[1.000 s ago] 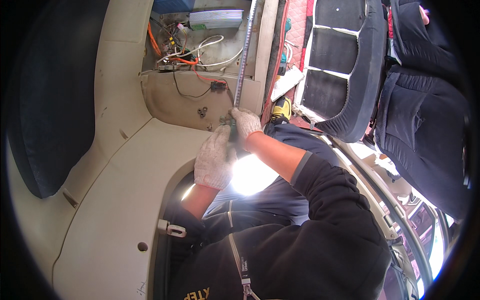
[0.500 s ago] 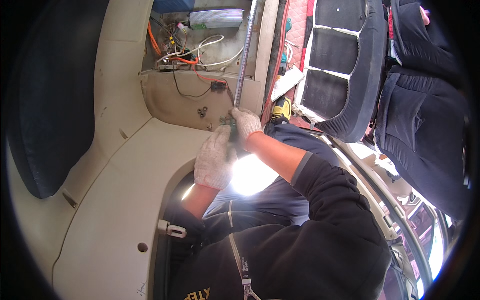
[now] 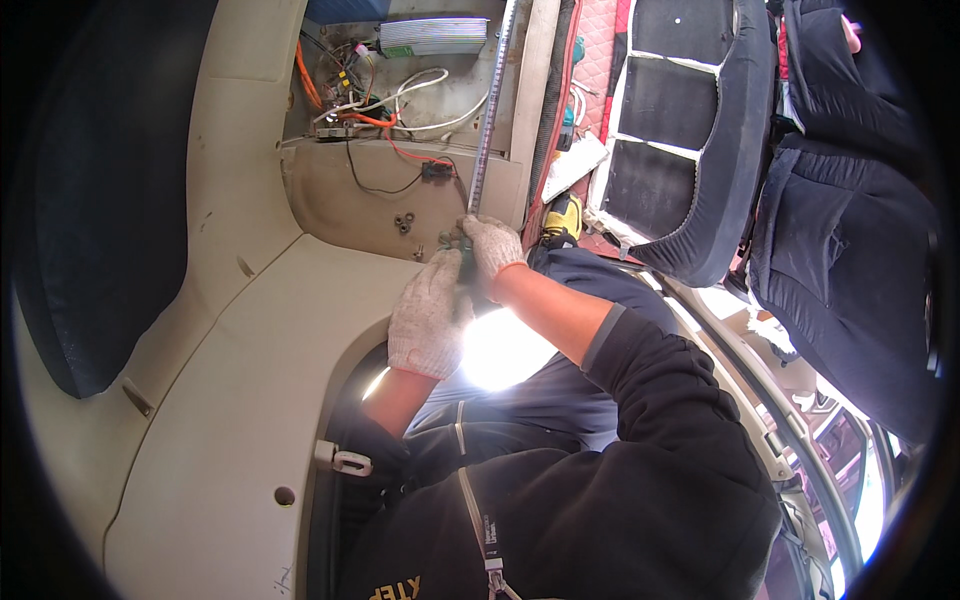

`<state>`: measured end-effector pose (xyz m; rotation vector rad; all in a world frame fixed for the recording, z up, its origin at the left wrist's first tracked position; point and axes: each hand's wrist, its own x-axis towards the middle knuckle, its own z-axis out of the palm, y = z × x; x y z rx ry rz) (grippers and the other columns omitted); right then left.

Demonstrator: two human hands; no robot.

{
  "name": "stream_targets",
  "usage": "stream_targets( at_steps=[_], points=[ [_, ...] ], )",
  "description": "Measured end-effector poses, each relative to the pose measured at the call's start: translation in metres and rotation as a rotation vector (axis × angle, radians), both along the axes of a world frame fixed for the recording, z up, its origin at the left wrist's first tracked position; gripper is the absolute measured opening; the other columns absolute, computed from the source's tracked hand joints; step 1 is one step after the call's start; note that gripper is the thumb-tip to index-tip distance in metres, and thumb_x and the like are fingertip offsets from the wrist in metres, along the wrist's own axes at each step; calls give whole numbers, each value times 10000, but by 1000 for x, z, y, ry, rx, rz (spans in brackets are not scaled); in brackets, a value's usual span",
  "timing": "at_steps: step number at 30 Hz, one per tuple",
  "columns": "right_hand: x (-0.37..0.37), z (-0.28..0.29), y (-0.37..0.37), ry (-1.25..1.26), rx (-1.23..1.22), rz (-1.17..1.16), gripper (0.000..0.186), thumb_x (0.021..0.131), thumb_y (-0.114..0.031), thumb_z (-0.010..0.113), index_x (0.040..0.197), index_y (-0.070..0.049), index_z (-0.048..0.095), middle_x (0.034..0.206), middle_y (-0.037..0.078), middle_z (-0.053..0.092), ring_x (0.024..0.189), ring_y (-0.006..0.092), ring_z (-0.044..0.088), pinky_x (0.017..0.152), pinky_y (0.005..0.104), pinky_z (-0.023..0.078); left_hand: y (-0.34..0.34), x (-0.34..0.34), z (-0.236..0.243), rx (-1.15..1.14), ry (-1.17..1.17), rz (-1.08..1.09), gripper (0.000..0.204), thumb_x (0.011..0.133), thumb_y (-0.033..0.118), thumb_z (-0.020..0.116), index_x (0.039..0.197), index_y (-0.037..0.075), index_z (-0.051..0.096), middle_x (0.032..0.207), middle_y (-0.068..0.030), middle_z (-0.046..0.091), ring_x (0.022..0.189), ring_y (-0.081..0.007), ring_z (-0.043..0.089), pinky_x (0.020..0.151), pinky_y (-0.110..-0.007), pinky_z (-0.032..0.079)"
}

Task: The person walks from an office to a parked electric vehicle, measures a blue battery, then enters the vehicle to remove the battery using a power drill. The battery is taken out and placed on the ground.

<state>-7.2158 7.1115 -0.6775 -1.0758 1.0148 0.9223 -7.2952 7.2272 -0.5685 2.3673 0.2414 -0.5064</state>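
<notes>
A long silvery measuring tape blade (image 3: 487,120) runs out straight from my hands to the far edge of the view, along the side of a recess. My right hand (image 3: 493,250), in a pale knitted work glove, closes round the blade's near end. My left hand (image 3: 428,315), in a matching glove, curls against a dark greenish tape measure case (image 3: 464,262) partly hidden between the two hands. How its fingers grip the case is mostly covered. Just beyond the left fingertips, several small nuts or bolts (image 3: 404,222) lie on the beige panel. A bright glare shines below the hands.
In the far recess sit a finned metal box (image 3: 433,37) and tangled orange, white and black wires (image 3: 375,105). A small black connector (image 3: 437,171) lies nearer. Beige trim (image 3: 230,400) curves on the left, dark seats (image 3: 665,120) stand right, and a yellow-black shoe (image 3: 563,218) rests near the floor.
</notes>
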Motion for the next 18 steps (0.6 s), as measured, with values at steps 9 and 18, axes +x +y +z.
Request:
stream_targets(
  at_steps=[9, 18],
  points=[
    [2, 3, -2, 8, 2, 9, 220, 1038, -192, 657, 1125, 2, 711, 1021, 124, 766, 906, 204, 700, 814, 348, 558, 1, -2, -2, -13, -42, -3, 591, 906, 115, 674, 1469, 0, 537, 1462, -246, 600, 1363, -421, 569, 1151, -492, 461],
    [1, -1, -3, -51, -40, 135, 235, 1042, -218, 650, 1098, 1, 713, 1018, 126, 774, 900, 212, 704, 823, 350, 563, 1, -2, -2, 5, -29, -8, 588, 909, 126, 679, 1466, 1, 540, 1468, -246, 597, 1364, -418, 570, 1159, -490, 457]
  ],
)
